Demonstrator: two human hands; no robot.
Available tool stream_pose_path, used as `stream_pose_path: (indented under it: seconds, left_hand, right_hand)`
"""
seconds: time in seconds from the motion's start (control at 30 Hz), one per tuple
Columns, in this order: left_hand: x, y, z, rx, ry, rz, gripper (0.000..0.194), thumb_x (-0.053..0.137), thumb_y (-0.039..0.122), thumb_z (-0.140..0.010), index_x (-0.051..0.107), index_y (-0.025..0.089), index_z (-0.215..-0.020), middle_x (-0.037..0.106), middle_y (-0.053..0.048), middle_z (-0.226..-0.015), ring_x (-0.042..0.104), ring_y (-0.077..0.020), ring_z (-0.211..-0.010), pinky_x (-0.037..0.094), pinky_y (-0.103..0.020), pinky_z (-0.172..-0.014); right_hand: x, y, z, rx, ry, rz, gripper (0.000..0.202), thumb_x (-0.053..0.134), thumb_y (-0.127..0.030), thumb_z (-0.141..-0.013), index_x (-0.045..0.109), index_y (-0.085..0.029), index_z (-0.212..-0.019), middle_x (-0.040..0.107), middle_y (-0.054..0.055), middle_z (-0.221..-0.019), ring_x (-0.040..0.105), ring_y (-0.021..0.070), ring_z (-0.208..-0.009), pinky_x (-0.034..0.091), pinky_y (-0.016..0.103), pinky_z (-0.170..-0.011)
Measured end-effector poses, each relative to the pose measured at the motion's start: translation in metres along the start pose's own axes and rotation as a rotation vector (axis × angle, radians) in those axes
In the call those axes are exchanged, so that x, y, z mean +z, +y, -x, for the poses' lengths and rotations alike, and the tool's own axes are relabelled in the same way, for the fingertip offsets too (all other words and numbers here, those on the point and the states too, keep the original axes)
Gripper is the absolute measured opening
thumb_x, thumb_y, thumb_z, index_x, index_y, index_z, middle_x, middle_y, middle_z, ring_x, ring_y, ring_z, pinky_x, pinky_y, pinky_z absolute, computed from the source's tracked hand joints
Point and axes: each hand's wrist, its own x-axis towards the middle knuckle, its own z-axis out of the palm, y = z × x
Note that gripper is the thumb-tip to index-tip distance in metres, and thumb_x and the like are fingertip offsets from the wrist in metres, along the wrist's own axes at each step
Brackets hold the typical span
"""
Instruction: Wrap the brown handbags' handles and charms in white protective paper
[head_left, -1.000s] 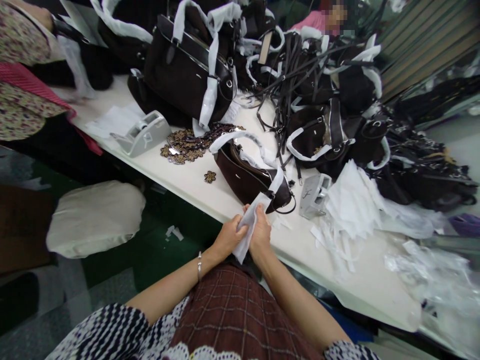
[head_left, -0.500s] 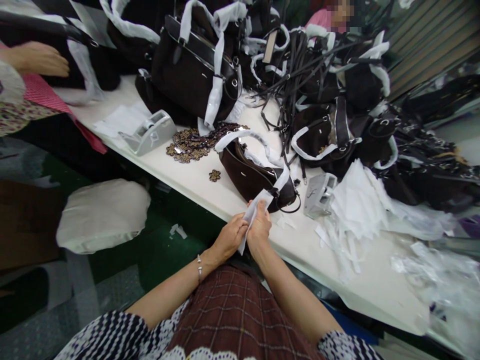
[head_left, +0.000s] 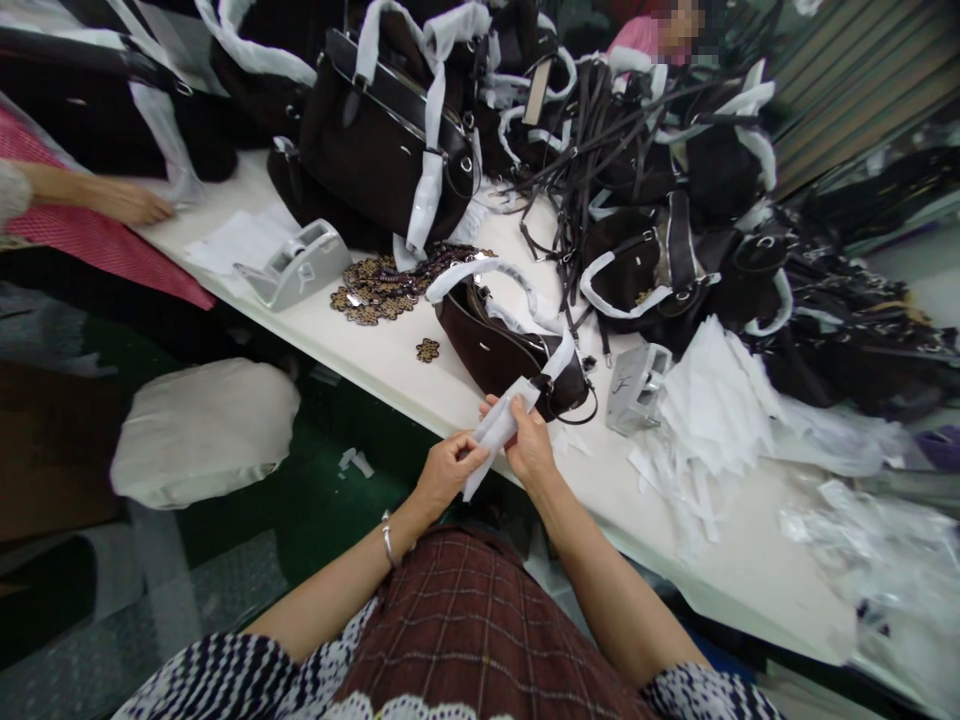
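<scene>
The small dark bag (head_left: 487,350) sits on the desk (head_left: 390,350), close to its front edge, with white wrapping around its arched handle (head_left: 487,268). At the bag's near end, a folded white sheet (head_left: 496,428) lies between the two hands and is not closed up along its whole length, so the covering there looks partly done. The left hand (head_left: 448,472) pinches the sheet's lower part between thumb and fingers; the right hand (head_left: 527,440) is half closed, thumb on top near the bag and fingers behind. Behind, the large dark bag (head_left: 367,150) has its handles wrapped. A flower-shaped piece (head_left: 427,350) lies loose beside the small bag, near a heap of similar pieces (head_left: 375,290). Unused white sheets (head_left: 712,400) are piled beside the right-hand tape dispenser (head_left: 636,388).
</scene>
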Motion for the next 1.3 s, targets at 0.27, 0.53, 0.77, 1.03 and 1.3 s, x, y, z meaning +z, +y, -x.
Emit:
stream_pose_path:
  seconds: [0.27, 0.53, 0.77, 1.03, 1.3]
  left_hand:
    - [0.005, -0.009, 0.0, -0.018, 0.131, 0.1, 0.032, 0.074, 0.039, -0.073, 0.049, 0.019, -0.08, 0.063, 0.0, -0.083, 0.057, -0.0145, -0.075, 0.044, -0.025, -0.069]
    - [0.012, -0.008, 0.001, -0.158, 0.054, 0.4, 0.05, 0.08, 0.042, -0.067, 0.047, 0.019, -0.097, 0.063, 0.001, -0.085, 0.06, -0.0131, -0.071, 0.047, -0.024, -0.067]
    - [0.015, -0.009, 0.002, -0.156, 0.09, 0.374, 0.051, 0.081, 0.04, -0.068, 0.056, 0.015, -0.105, 0.067, -0.006, -0.099, 0.064, -0.0176, -0.087, 0.049, -0.028, -0.077]
    - [0.017, -0.008, 0.007, -0.151, -0.091, 0.358, 0.047, 0.073, 0.046, -0.077, 0.064, 0.013, -0.109, 0.069, -0.006, -0.102, 0.063, -0.0184, -0.089, 0.048, -0.028, -0.082]
    - [0.02, 0.0, 0.005, -0.029, 0.011, -0.075, 0.025, 0.058, 0.036, -0.087, 0.065, 0.018, -0.103, 0.071, -0.004, -0.096, 0.065, -0.0197, -0.088, 0.048, -0.028, -0.079]
  right_hand:
    - [0.005, -0.005, 0.003, -0.003, 0.063, -0.08, 0.021, 0.065, -0.03, -0.086, 0.059, -0.016, -0.1, 0.071, 0.003, -0.071, 0.067, 0.0157, -0.06, 0.059, 0.032, -0.064]
    - [0.005, 0.004, -0.002, -0.077, 0.076, -0.108, 0.028, 0.07, -0.037, -0.081, 0.056, -0.019, -0.097, 0.067, -0.001, -0.067, 0.063, 0.0133, -0.055, 0.053, 0.026, -0.054]
    - [-0.007, 0.002, 0.004, -0.045, -0.053, -0.018, 0.044, 0.071, -0.05, -0.079, 0.058, -0.019, -0.108, 0.073, 0.004, -0.082, 0.069, 0.0174, -0.07, 0.056, 0.029, -0.061]
    - [-0.029, 0.016, 0.015, -0.012, -0.117, 0.073, 0.053, 0.064, -0.061, -0.081, 0.067, -0.012, -0.103, 0.075, 0.013, -0.098, 0.07, 0.021, -0.093, 0.058, 0.031, -0.078]
    - [-0.02, 0.019, 0.01, -0.045, -0.037, 0.046, 0.052, 0.064, -0.061, -0.08, 0.066, -0.012, -0.098, 0.076, 0.012, -0.09, 0.072, 0.0192, -0.083, 0.057, 0.028, -0.072]
